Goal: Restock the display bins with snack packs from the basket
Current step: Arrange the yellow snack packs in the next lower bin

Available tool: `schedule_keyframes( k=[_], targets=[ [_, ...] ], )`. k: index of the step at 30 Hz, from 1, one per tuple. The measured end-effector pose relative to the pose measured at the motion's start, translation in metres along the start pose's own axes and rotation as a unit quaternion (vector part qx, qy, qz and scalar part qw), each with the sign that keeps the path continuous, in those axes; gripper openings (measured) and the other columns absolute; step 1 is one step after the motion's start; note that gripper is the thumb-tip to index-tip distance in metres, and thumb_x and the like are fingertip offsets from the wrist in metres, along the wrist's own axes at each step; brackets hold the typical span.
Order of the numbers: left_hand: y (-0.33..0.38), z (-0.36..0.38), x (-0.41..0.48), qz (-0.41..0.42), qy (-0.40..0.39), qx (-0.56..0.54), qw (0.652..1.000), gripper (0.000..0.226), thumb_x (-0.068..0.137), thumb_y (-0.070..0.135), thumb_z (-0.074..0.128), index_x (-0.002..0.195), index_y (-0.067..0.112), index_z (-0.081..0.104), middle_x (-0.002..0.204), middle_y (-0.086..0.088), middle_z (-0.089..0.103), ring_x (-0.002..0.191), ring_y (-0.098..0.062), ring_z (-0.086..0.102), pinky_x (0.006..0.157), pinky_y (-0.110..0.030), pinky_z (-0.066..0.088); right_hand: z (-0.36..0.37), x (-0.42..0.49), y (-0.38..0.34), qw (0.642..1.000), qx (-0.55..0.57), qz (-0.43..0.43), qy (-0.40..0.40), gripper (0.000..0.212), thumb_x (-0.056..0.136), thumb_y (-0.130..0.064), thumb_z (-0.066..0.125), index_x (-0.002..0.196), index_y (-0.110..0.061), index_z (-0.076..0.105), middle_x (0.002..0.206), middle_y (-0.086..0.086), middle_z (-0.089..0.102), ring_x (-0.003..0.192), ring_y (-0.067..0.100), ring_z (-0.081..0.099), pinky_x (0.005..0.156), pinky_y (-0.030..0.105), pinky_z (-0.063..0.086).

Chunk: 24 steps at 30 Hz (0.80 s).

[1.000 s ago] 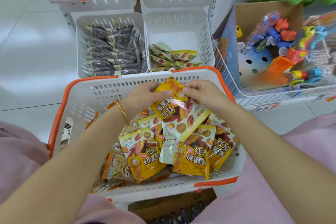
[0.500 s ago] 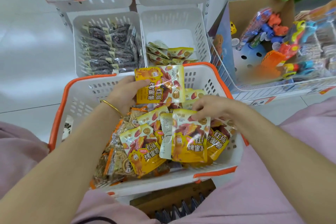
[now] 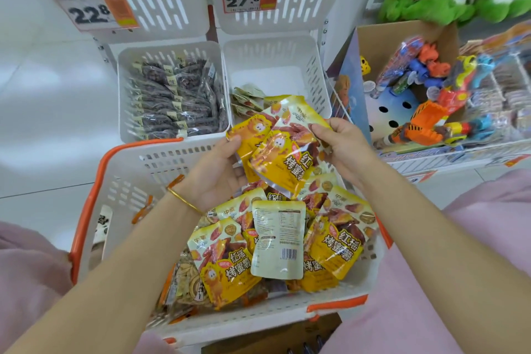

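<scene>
**Head view: both grips on snack packs above the basket**

I read the left grip [image 3: 212,178] as clenched round the lower edge of a fan of yellow snack packs [image 3: 280,152], with the thumb on the front face. The right grip [image 3: 342,146] pinches the upper right corner of the same fan. The fan is held over the far rim of the basket [image 3: 129,187], just in front of the right display bin [image 3: 313,72]. That bin holds a few pale packs [image 3: 247,98] at its near left. The left display bin [image 3: 123,89] is full of dark packs [image 3: 172,95]. More yellow packs [image 3: 230,261] lie heaped in the basket, with one pack [image 3: 277,241] back side up. Price tags [image 3: 94,11] hang on the upper bins.
</scene>
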<state>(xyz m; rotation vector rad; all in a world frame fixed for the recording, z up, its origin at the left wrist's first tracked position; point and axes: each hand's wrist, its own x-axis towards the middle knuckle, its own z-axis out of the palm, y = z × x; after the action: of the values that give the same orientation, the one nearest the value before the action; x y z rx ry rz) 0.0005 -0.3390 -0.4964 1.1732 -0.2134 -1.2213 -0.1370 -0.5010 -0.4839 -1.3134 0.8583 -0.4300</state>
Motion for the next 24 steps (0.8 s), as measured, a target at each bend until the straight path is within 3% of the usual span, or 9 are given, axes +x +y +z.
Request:
schedule_keyframes(
  k=[4,7,9,13,16,18,19,21,24],
  targets=[
    [0.004,0.005,-0.003,-0.012,-0.041,-0.022,0.999,0.052,0.087,0.056,0.040,0.116,0.018,0.062,0.096,-0.001,0.069,0.088,-0.018,0.066,0.084,-0.032,0.056,0.005,0.002,0.007,0.999,-0.013,0.018,0.027,0.014,0.095,-0.018,0.055,0.082,-0.019,0.061,0.066,-0.002,0.059,0.048,0.007,0.048,0.047,0.022,0.036],
    [-0.001,0.011,-0.006,0.015,-0.069,0.004,0.997,0.055,0.078,0.035,0.056,0.129,0.016,0.051,0.110,-0.001,0.069,0.096,-0.017,0.067,0.081,-0.032,0.057,0.010,0.005,0.014,0.997,0.018,0.035,0.059,0.012,0.095,-0.018,0.055,0.084,-0.016,0.059,0.068,0.004,0.054,0.052,0.013,0.043,0.050,0.024,0.030],
    [-0.010,0.011,-0.002,0.021,-0.069,0.023,0.997,0.059,0.075,0.017,0.063,0.131,0.013,0.045,0.116,-0.004,0.066,0.101,-0.025,0.064,0.077,-0.037,0.058,0.016,0.006,0.018,0.996,0.029,0.043,0.073,0.006,0.094,-0.019,0.056,0.090,-0.015,0.057,0.064,0.003,0.052,0.050,0.014,0.040,0.048,0.024,0.028],
    [-0.014,0.011,0.003,0.017,-0.031,0.019,0.999,0.073,0.068,0.007,0.070,0.134,0.009,0.040,0.119,-0.014,0.064,0.094,-0.028,0.067,0.068,-0.036,0.058,0.019,0.006,0.016,0.992,0.052,0.065,0.098,0.014,0.090,-0.015,0.062,0.091,-0.018,0.049,0.073,0.003,0.055,0.053,0.014,0.046,0.046,0.024,0.034],
    [-0.005,0.005,0.007,0.038,-0.024,0.005,0.999,0.068,0.069,0.008,0.069,0.132,0.006,0.042,0.111,-0.018,0.065,0.076,-0.024,0.070,0.056,-0.032,0.056,0.009,0.011,-0.004,0.987,0.090,0.135,0.016,0.031,0.083,-0.015,0.070,0.108,-0.018,0.051,0.083,0.001,0.058,0.060,0.012,0.054,0.056,0.028,0.046],
    [0.006,0.004,0.011,0.051,-0.023,0.021,0.998,0.062,0.071,0.010,0.066,0.129,0.005,0.043,0.101,-0.015,0.065,0.064,-0.019,0.068,0.052,-0.028,0.055,0.003,0.015,-0.021,0.979,0.068,0.169,-0.085,0.019,0.085,-0.020,0.067,0.101,-0.020,0.057,0.086,-0.003,0.057,0.066,0.014,0.060,0.074,0.039,0.054],
    [0.011,0.005,0.014,0.058,-0.023,0.029,0.998,0.057,0.073,0.010,0.065,0.126,0.007,0.044,0.099,-0.013,0.065,0.063,-0.017,0.067,0.054,-0.028,0.056,0.002,0.018,-0.028,0.976,0.069,0.174,-0.112,0.015,0.087,-0.020,0.064,0.099,-0.022,0.056,0.088,-0.004,0.055,0.075,0.017,0.063,0.078,0.044,0.055],
    [0.024,0.006,0.026,0.074,-0.020,0.051,0.996,0.053,0.074,0.009,0.069,0.121,0.014,0.046,0.102,-0.009,0.066,0.072,-0.018,0.070,0.064,-0.031,0.058,0.001,0.030,-0.041,0.977,0.059,0.144,-0.142,0.012,0.090,-0.017,0.059,0.100,-0.025,0.056,0.091,-0.003,0.056,0.084,0.021,0.064,0.069,0.045,0.059],
    [0.045,0.007,0.055,0.096,0.015,0.165,0.981,0.079,0.065,0.027,0.084,0.131,0.019,0.041,0.120,-0.006,0.063,0.102,-0.026,0.065,0.089,-0.044,0.053,0.005,0.062,-0.058,0.991,0.010,0.039,-0.125,0.016,0.091,-0.014,0.058,0.107,-0.020,0.060,0.083,0.000,0.064,0.060,0.012,0.062,0.049,0.030,0.057]
  ],
)
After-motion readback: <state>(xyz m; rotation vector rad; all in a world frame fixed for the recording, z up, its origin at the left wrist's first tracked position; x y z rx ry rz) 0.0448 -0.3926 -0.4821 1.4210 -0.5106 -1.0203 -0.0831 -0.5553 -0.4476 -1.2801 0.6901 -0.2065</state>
